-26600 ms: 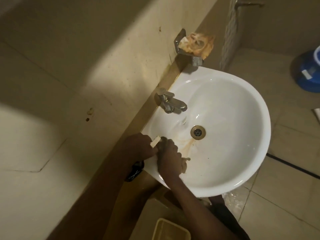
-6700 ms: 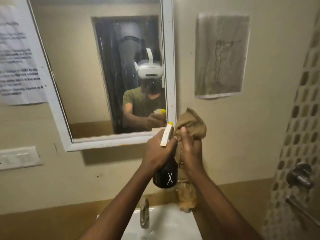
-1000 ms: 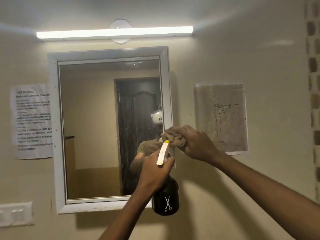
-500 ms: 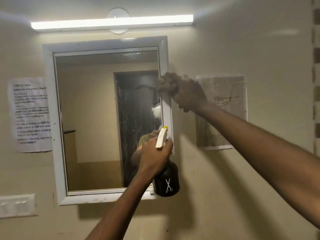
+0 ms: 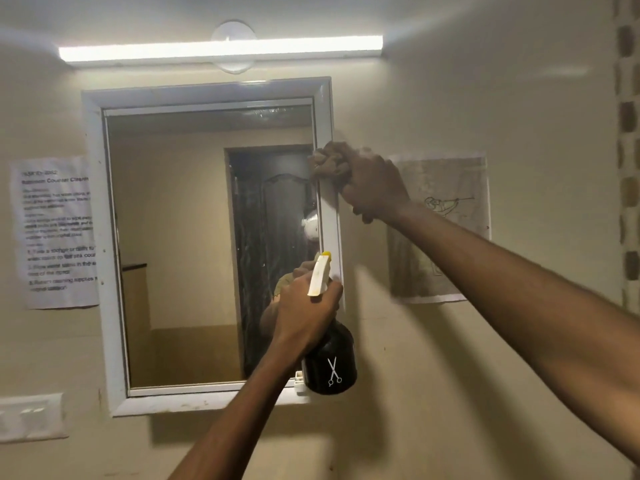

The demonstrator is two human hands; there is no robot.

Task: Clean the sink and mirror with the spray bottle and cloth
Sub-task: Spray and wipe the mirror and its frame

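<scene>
A white-framed mirror (image 5: 180, 237) hangs on the beige wall. My right hand (image 5: 374, 188) grips a bunched brown cloth (image 5: 327, 164) and presses it against the upper part of the mirror's right frame. My left hand (image 5: 304, 313) grips a black spray bottle (image 5: 330, 365) with a white and yellow nozzle, held upright in front of the mirror's lower right corner. The bottle bears a small white scissors mark. The sink is out of view.
A tube light (image 5: 221, 50) glows above the mirror. A printed notice (image 5: 57, 230) is taped left of the mirror, and a paper drawing (image 5: 446, 230) right of it. A switch plate (image 5: 31, 415) sits at lower left. Patterned tiles (image 5: 628, 168) run down the right edge.
Over the last second my right hand has carried the cloth up the mirror's right frame from near the bottle's nozzle. The left hand keeps the bottle in about the same place.
</scene>
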